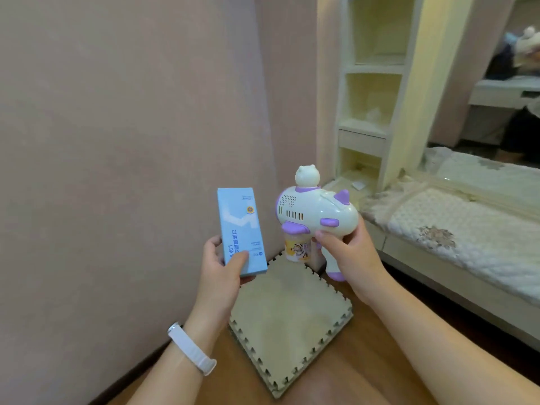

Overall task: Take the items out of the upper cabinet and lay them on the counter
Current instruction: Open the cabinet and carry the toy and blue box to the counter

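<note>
**Head view: a box in one hand, a toy in the other, nothing laid down yet**

The left hand [222, 267] pinches the lower end of a pale blue box [241, 229]. The thumb is pressed flat on the printed face and the fingers are curled behind it. Most of the box stands upright above that grip. Holding it low likely leaves the long body free to be tipped flat onto a surface. A white band [191, 347] sits on that wrist.

The right hand [347, 258] is wrapped round the handle of a white and purple toy gun [315, 211]. The toy's body and its bear-shaped top ride above the fist, and the purple butt pokes out below it. A small yellow bottle [298, 248] hangs under the barrel, just beside the fingers. A full wrap suits a top-heavy toy that would otherwise swing.

Both items are in the air, side by side and apart. Beneath the two grips a stack of foam mats [289, 325] lies on the wooden floor. Beyond the right hand stand open cream shelves [371, 83] and a quilted bed [438, 217].

No counter is visible. I judge both items are on their way to it, one per hand so each can be set down without a regrasp.
</note>
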